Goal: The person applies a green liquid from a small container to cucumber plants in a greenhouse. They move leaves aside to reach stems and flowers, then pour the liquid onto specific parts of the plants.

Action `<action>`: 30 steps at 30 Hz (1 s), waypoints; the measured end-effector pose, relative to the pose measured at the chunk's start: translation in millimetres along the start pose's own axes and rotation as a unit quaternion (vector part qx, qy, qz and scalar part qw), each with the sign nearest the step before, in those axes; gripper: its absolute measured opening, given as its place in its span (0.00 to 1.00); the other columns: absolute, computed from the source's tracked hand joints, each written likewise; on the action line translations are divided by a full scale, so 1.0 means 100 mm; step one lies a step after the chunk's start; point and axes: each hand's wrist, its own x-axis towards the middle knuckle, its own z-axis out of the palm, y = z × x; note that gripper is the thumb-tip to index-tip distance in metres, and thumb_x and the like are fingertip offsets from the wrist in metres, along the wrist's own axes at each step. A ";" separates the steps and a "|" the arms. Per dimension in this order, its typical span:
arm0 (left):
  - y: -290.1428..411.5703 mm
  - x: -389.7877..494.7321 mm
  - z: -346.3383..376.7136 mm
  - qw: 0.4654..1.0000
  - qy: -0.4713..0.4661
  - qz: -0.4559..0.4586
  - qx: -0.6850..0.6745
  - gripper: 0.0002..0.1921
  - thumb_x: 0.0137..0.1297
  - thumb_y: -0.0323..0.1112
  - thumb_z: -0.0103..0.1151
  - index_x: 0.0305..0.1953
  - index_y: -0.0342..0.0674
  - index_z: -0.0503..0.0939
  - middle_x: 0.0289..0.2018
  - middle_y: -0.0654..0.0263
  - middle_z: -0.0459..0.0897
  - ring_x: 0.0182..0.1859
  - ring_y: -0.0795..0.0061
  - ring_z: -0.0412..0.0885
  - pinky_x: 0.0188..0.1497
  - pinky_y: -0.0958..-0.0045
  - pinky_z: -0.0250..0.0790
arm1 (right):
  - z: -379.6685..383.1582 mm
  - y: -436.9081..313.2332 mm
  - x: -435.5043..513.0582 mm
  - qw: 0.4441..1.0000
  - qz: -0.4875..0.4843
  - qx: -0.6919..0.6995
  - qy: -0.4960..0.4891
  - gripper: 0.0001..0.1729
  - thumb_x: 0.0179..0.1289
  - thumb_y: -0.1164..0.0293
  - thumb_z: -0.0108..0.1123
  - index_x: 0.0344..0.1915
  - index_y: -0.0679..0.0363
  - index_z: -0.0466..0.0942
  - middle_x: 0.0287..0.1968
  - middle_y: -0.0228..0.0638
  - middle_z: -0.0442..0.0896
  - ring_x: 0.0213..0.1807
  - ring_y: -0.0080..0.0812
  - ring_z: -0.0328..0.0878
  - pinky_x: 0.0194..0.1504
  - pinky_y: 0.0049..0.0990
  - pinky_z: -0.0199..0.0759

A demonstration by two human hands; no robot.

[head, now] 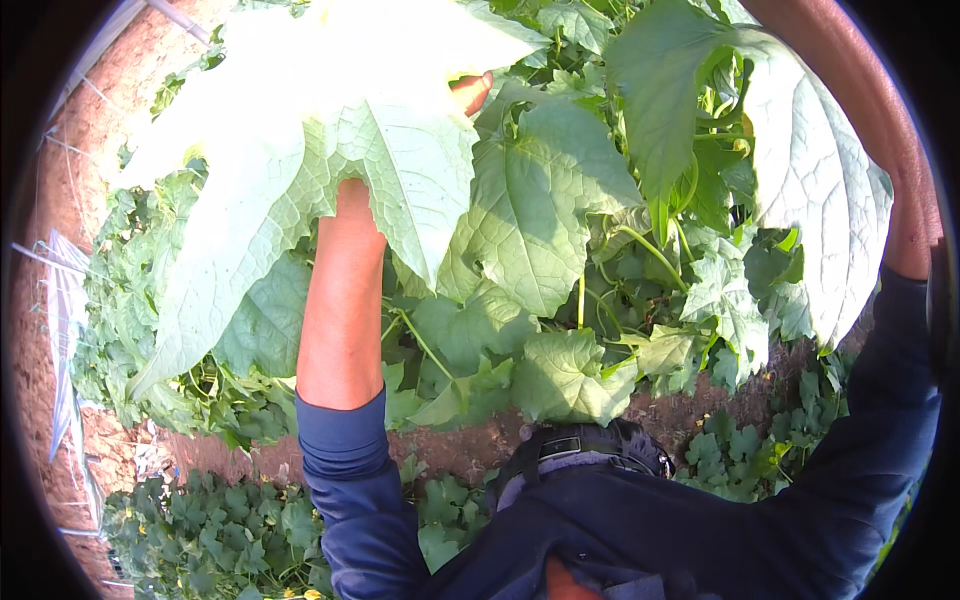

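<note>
Large lobed green leaves of a vine crop fill the space before me. My left forearm passes under a big sunlit leaf (420,172), and only some fingers of my left hand (472,91) show at its right edge; the leaf covers the rest. My right arm curves up along the right side and leaves the picture at the top, so my right hand is out of view. Beside that arm hangs a large pale leaf (817,180). Between the arms are a broad leaf (529,202) and green stems (652,251).
A strip of bare soil (480,450) runs between the plants and a lower leafy row (225,532) with small yellow flowers. At the far left are thin strings, poles and a hanging plastic sheet (61,330). More foliage (720,450) grows beside my waist at the right.
</note>
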 end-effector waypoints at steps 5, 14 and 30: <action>-0.01 -0.01 0.04 1.000 -0.007 -0.017 -0.006 0.19 0.67 0.46 0.71 0.51 0.40 0.89 0.40 0.64 0.92 0.40 0.70 0.87 0.47 0.66 0.78 | -0.02 0.03 0.00 1.000 -0.004 0.015 0.010 0.39 0.47 0.42 0.81 0.38 0.71 0.88 0.33 0.48 0.89 0.32 0.43 0.86 0.36 0.40 0.81; -0.04 -0.14 0.20 0.991 0.081 0.102 0.031 0.16 0.62 0.41 0.77 0.46 0.39 0.90 0.39 0.62 0.92 0.41 0.70 0.87 0.47 0.64 0.78 | 0.16 0.04 0.05 0.997 -0.001 0.021 0.072 0.38 0.47 0.43 0.79 0.38 0.70 0.89 0.38 0.52 0.91 0.41 0.47 0.89 0.47 0.41 0.82; -0.31 -0.34 0.22 0.966 0.050 0.184 0.175 0.31 0.72 0.45 0.64 0.73 0.41 0.72 0.65 0.56 0.81 0.65 0.62 0.79 0.68 0.60 0.68 | 0.02 -0.07 0.10 0.999 -0.037 -0.015 0.019 0.35 0.44 0.47 0.81 0.39 0.69 0.89 0.39 0.52 0.91 0.44 0.48 0.89 0.48 0.42 0.82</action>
